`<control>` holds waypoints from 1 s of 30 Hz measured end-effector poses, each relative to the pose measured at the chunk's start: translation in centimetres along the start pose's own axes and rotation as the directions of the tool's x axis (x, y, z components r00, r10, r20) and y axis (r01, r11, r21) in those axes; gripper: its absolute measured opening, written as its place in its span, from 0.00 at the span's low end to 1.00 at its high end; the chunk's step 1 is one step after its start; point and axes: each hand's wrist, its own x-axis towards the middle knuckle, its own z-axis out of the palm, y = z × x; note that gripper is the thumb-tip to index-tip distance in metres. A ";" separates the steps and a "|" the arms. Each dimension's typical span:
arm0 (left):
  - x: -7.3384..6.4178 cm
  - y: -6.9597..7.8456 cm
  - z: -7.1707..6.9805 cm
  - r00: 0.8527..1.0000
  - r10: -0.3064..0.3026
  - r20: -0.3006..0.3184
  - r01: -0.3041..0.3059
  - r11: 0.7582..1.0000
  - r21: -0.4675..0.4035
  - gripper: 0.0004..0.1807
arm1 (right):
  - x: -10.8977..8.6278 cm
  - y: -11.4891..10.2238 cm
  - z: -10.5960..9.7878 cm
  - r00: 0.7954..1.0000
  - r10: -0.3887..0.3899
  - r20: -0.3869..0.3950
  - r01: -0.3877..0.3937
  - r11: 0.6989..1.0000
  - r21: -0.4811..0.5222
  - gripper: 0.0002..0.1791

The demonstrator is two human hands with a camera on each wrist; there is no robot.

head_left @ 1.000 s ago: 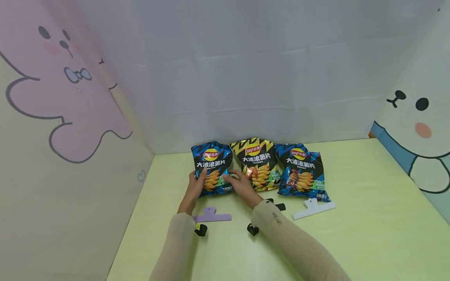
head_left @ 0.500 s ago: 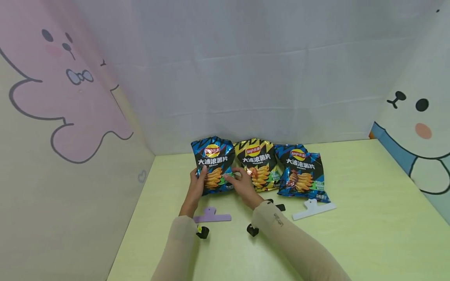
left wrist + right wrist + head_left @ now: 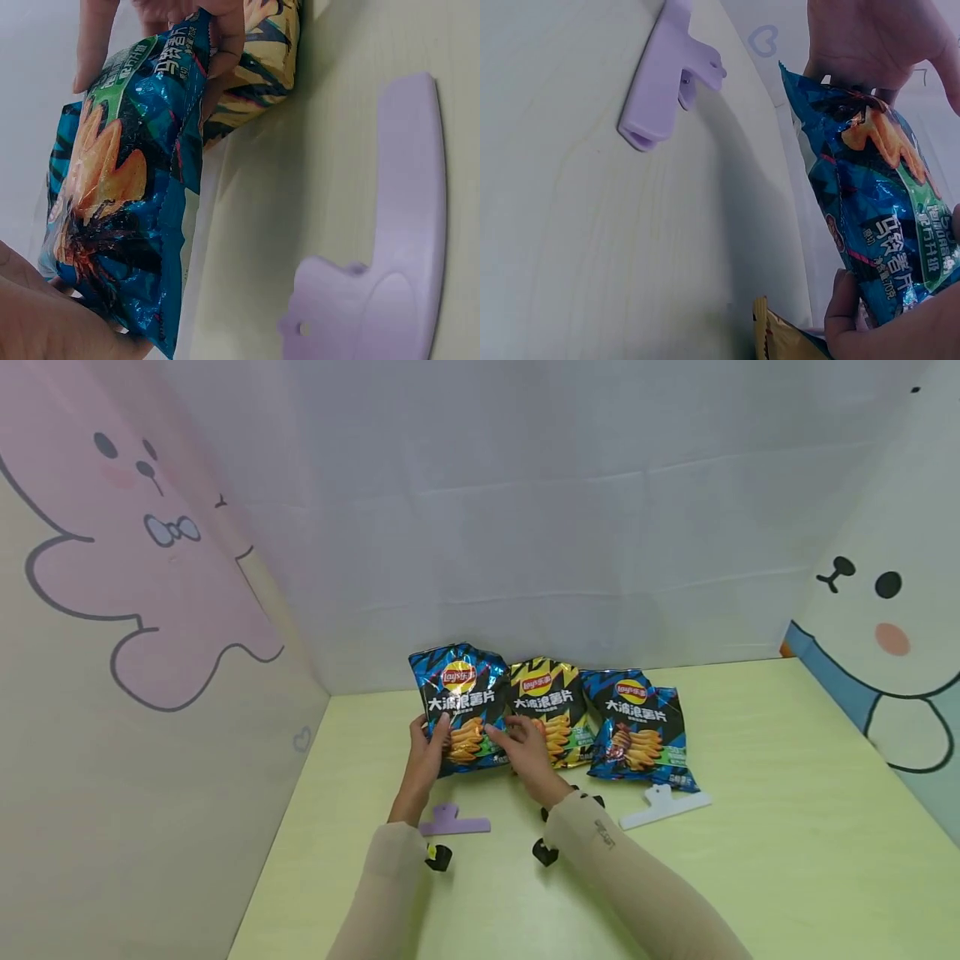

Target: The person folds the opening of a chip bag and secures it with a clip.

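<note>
A blue and black bag of potato chips is held up between both hands at the left of the row in the head view. My left hand grips its left side, thumb across the front. The right hand holds the lower right side, thumb on the front and fingers behind. In the left wrist view the bag's bottom seam hangs above the table. Behind the right hand, a yellow and black bag of chips is partly covered. A purple bag clip lies below the left hand.
Another blue bag of chips lies at the right of the row, with a white bag clip in front of it. A dark clip is mostly hidden by the right sleeve. A white curtain hangs behind the table.
Both hands have raised the held blue bag a little and shifted it right, so it covers more of the yellow bag. The other bags and the clips stay in place.
</note>
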 end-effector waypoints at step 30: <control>-2.2 1.1 4.1 0.979 0.131 0.156 -0.140 0.989 0.049 0.49 | -2.6 -0.7 -6.1 0.998 -0.052 -0.032 0.054 0.997 0.062 0.42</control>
